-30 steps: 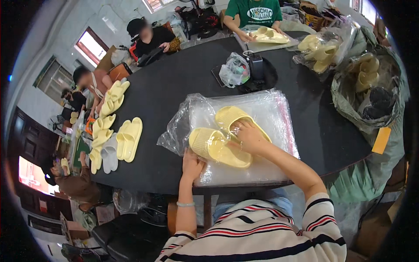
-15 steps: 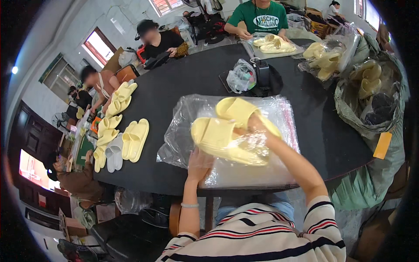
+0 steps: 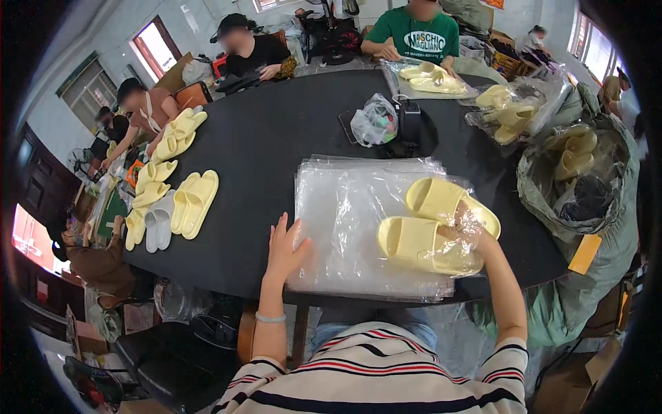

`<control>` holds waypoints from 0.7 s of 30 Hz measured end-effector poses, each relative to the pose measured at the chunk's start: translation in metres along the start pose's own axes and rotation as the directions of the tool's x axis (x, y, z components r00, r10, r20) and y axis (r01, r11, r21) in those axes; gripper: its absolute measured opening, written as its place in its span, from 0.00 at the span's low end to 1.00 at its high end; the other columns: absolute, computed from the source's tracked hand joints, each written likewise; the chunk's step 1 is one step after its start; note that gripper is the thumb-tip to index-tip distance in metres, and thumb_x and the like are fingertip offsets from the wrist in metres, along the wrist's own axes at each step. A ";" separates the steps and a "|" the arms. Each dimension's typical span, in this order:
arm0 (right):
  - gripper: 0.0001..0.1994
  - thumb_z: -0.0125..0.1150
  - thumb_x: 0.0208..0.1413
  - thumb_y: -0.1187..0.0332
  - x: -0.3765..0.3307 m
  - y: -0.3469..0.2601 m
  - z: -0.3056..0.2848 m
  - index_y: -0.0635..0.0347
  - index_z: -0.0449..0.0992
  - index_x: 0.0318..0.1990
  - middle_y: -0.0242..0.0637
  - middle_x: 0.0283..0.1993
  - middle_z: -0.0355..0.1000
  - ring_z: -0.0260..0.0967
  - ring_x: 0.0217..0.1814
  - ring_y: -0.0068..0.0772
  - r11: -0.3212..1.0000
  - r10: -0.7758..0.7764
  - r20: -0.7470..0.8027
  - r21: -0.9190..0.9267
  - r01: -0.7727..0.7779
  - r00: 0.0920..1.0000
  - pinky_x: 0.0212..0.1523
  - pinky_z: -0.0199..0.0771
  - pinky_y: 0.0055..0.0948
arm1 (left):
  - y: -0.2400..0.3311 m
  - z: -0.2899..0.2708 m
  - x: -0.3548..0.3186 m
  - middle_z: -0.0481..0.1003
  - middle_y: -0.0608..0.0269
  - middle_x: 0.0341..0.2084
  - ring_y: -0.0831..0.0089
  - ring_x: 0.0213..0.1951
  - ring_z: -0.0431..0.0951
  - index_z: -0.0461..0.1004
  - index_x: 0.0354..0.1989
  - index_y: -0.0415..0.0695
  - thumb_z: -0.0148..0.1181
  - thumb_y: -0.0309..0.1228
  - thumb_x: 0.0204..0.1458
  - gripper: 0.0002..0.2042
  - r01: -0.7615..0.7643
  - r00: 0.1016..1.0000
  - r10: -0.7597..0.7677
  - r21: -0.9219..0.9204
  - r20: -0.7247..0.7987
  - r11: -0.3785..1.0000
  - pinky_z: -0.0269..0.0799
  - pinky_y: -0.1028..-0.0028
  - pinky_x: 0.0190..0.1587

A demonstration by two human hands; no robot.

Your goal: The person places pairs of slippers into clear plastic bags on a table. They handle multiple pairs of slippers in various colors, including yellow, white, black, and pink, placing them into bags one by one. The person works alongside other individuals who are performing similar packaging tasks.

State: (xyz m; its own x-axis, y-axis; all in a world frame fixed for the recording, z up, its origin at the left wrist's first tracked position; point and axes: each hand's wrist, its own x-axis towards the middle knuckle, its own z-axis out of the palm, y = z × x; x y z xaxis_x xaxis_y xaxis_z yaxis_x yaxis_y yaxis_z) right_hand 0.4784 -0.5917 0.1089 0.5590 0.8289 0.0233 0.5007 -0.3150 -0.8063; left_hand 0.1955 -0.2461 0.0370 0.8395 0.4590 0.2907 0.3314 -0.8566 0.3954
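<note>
Pair of yellow slides [image 3: 434, 224]: lay on the stack of clear bags [image 3: 352, 228] at the black table's [image 3: 276, 138] near edge, right hand [image 3: 465, 231] grasping their heels. Left hand [image 3: 284, 247]: released, flat on the stack's left edge. Step judged: bagging; next called for opening the top bag.

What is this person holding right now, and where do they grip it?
The right hand grips a pair of yellow slippers at their heel ends, through thin clear plastic. The left hand lies flat on the stack of clear plastic bags.

A stack of clear plastic bags [image 3: 358, 221] lies on the table's near edge; a yellow tag [image 3: 585, 254] hangs right.
</note>
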 end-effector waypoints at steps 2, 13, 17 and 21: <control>0.34 0.64 0.53 0.56 0.003 -0.001 0.007 0.65 0.60 0.63 0.59 0.64 0.57 0.51 0.67 0.58 0.996 0.035 0.007 -0.080 -0.035 0.999 0.69 0.49 0.42 | 0.000 -0.005 0.005 0.61 0.43 0.61 0.55 0.61 0.65 0.62 0.64 0.41 0.57 0.41 0.57 0.28 0.045 0.999 -0.049 -0.193 -0.017 0.980 0.56 0.60 0.64; 0.24 0.62 0.52 0.58 0.015 -0.008 0.025 0.60 0.72 0.55 0.55 0.57 0.67 0.59 0.63 0.57 0.847 -0.414 0.014 -0.361 0.391 0.910 0.66 0.52 0.47 | 0.062 0.004 0.016 0.73 0.61 0.34 0.79 0.31 0.73 0.55 0.66 0.38 0.58 0.22 0.56 0.29 0.334 0.942 -0.176 -0.844 0.285 0.420 0.70 0.79 0.32; 0.21 0.63 0.52 0.60 0.005 0.016 0.033 0.60 0.74 0.52 0.54 0.55 0.68 0.60 0.62 0.57 0.871 -0.214 -0.179 -0.481 0.104 0.960 0.64 0.57 0.45 | 0.060 0.002 0.004 0.71 0.64 0.32 0.81 0.29 0.70 0.61 0.63 0.38 0.58 0.17 0.53 0.27 0.299 0.938 -0.262 -0.913 0.228 0.277 0.68 0.81 0.31; 0.22 0.64 0.50 0.65 -0.018 0.046 0.002 0.67 0.73 0.51 0.55 0.52 0.70 0.65 0.57 0.55 0.962 -0.167 -0.351 -0.263 0.074 0.921 0.62 0.61 0.41 | 0.030 0.009 -0.011 0.71 0.64 0.32 0.81 0.30 0.70 0.62 0.61 0.36 0.58 0.16 0.52 0.26 0.306 0.909 -0.358 -0.924 0.211 0.230 0.68 0.81 0.31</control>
State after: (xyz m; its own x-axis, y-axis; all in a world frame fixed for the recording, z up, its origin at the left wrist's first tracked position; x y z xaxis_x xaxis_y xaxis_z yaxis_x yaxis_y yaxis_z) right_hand 0.4902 -0.6201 0.0698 0.6635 0.6541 0.3633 0.6967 -0.3630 -0.6188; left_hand 0.1997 -0.2790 0.0379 0.7357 0.6745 -0.0616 -0.0649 0.1606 0.9849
